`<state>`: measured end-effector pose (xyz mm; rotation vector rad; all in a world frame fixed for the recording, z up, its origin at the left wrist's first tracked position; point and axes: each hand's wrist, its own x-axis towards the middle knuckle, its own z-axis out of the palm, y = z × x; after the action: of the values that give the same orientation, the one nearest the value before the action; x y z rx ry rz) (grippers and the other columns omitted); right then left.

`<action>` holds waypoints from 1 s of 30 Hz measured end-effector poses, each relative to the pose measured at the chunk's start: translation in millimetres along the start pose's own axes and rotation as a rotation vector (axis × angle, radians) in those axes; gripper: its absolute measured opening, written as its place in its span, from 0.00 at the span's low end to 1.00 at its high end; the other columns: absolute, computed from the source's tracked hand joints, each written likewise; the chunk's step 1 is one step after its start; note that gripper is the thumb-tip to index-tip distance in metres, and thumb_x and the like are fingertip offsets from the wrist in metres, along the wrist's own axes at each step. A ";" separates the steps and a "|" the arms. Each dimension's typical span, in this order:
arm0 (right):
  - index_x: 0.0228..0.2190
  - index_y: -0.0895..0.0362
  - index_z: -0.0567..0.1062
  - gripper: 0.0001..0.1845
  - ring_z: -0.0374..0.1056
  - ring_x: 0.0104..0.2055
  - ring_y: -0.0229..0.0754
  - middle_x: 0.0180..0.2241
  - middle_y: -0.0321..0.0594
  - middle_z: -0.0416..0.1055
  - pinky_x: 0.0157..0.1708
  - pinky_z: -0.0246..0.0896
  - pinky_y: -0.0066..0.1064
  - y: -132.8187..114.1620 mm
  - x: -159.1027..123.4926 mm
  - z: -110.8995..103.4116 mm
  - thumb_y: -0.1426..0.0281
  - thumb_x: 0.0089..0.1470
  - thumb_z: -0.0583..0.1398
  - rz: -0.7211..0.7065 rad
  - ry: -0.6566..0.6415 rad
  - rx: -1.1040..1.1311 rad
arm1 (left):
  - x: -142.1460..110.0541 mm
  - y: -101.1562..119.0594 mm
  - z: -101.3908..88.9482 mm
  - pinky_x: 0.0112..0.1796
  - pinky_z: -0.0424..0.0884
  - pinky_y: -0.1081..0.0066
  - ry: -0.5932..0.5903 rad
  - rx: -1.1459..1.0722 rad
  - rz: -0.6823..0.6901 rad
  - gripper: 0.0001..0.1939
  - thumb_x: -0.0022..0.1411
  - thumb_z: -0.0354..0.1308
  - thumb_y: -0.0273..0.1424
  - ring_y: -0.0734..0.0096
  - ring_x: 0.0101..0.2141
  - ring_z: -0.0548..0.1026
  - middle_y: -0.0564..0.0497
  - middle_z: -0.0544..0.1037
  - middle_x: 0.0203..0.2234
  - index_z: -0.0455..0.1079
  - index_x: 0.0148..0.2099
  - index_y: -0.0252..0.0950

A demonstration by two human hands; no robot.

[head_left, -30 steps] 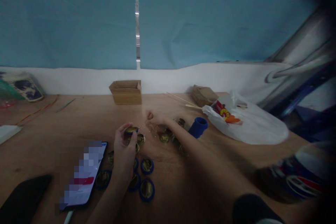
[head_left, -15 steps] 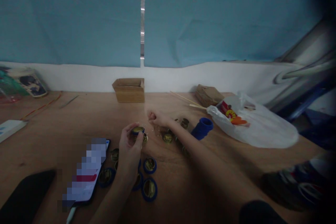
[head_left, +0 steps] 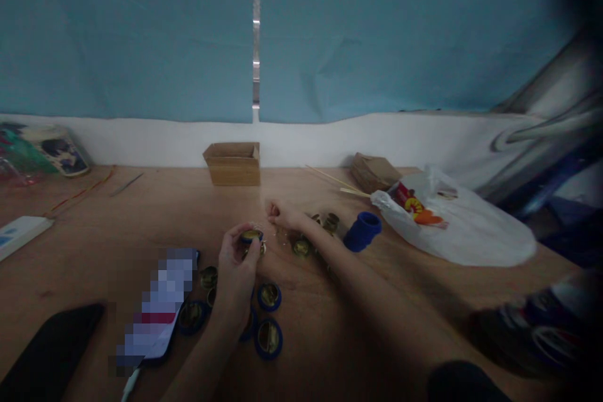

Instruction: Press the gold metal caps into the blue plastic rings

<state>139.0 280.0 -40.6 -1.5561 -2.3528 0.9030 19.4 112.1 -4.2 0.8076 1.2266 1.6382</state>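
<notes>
My left hand (head_left: pixel 238 264) pinches a round blue-rimmed disc with a gold face (head_left: pixel 252 235) between thumb and fingers, tilted above the wooden table. Just to its right and a little farther off, my right hand (head_left: pixel 281 213) is closed; what it holds, if anything, is too small to make out. Thin shiny wire-like bits (head_left: pixel 281 235) lie between the hands. Below my left hand rest several more blue-rimmed discs (head_left: pixel 269 338), some partly hidden by the wrist. Gold metal discs (head_left: pixel 301 247) lie under and beside my right forearm, next to a stack of blue rings (head_left: pixel 362 231).
A small cardboard box (head_left: pixel 234 166) stands against the back wall. At left are a phone (head_left: pixel 162 301) with a cable and a black flat object (head_left: pixel 51 348). To the right lie a white plastic bag (head_left: pixel 480 226), thin sticks (head_left: pixel 351 191) and a Pepsi bottle (head_left: pixel 532 326).
The view has shifted slightly, moving most things a little rightward in the picture. Both hands stay close together, the left keeping its hold on the blue-rimmed disc.
</notes>
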 end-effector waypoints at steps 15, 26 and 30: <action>0.30 0.59 0.73 0.03 0.67 0.27 0.34 0.26 0.34 0.72 0.26 0.63 0.25 -59.6 -85.9 -63.7 0.72 0.54 0.62 -0.204 0.160 0.293 | -4.9 -2.6 2.8 0.33 0.71 0.70 -0.316 -0.036 -0.187 0.10 0.61 0.55 0.35 0.66 0.36 0.74 0.47 0.76 0.40 0.75 0.41 0.38; 0.24 0.56 0.72 0.07 0.67 0.25 0.35 0.23 0.32 0.72 0.28 0.64 0.28 -49.1 -163.3 -43.1 0.70 0.49 0.66 -0.243 0.249 0.828 | -25.6 16.2 11.9 0.21 0.57 0.77 -0.608 0.179 -0.217 0.18 0.64 0.52 0.44 0.78 0.19 0.62 0.56 0.66 0.20 0.67 0.30 0.36; 0.24 0.57 0.73 0.07 0.66 0.29 0.36 0.25 0.33 0.70 0.31 0.62 0.29 -50.9 -170.8 -41.6 0.70 0.49 0.66 -0.254 0.381 0.704 | -25.3 13.3 11.3 0.20 0.55 0.77 -0.649 0.323 -0.158 0.18 0.64 0.51 0.44 0.79 0.19 0.60 0.58 0.62 0.17 0.67 0.30 0.35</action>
<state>193.2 131.7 51.9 -1.0055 -1.6528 1.0898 35.2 91.5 12.2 1.2824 1.0497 0.9380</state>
